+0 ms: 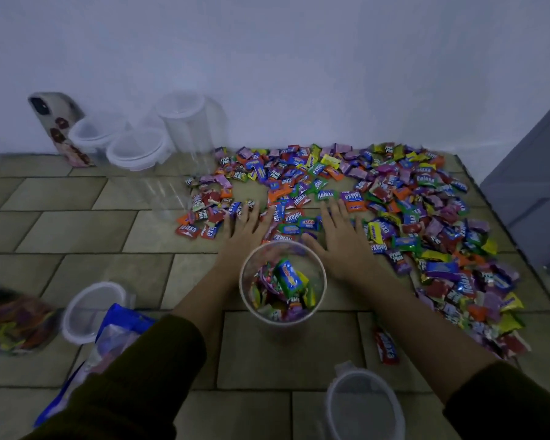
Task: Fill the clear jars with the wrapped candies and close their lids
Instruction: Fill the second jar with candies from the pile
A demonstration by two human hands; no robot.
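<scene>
A clear open jar [282, 315], partly filled with wrapped candies, stands in front of me on the tiled surface. My left hand [246, 228] lies flat just beyond its left side, fingers spread, touching candies. My right hand [338, 231] lies flat beyond its right side, fingers apart, holding nothing. A wide spread of colourful wrapped candies [394, 198] covers the surface from the far middle to the right. Three lidded clear jars [185, 122] stand at the back left by the wall. One red candy [386, 346] lies alone near my right forearm.
A loose lid [91, 312] lies at the left next to a blue plastic bag [115, 331]; another lid [364, 408] is at the bottom right. A filled jar lies blurred at the far left [13, 325]. A phone [59, 128] leans on the wall. A grey cabinet [534, 198] stands at the right.
</scene>
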